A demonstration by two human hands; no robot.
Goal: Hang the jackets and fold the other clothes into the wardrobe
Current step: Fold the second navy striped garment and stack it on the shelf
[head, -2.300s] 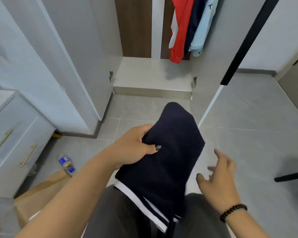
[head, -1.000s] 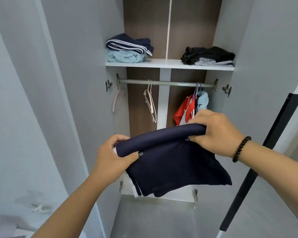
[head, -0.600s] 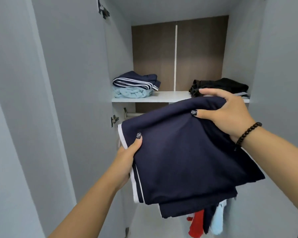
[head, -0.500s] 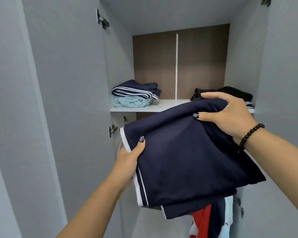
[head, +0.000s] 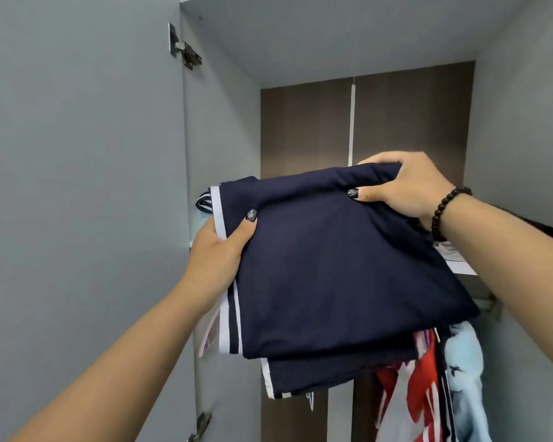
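A folded navy garment with white stripes (head: 326,275) is held up in front of the open wardrobe at shelf height. My left hand (head: 219,250) grips its left striped edge, thumb on top. My right hand (head: 406,183), with a black bead bracelet, grips the far upper fold. The garment hides most of the white shelf (head: 460,266); only a striped corner of the folded pile (head: 203,202) behind it shows. Below hang a red and white jacket (head: 409,397) and a light blue one (head: 466,374).
The open grey wardrobe door (head: 77,186) stands close on the left, with hinges at top and bottom. The wardrobe's right wall (head: 524,138) is near my right forearm. A dark folded item (head: 543,228) lies on the shelf's right. The rail end (head: 489,303) shows below the shelf.
Both hands have lifted the folded navy garment from waist level up to the shelf and pushed it forward. It now covers the striped and light blue pile on the shelf's left.
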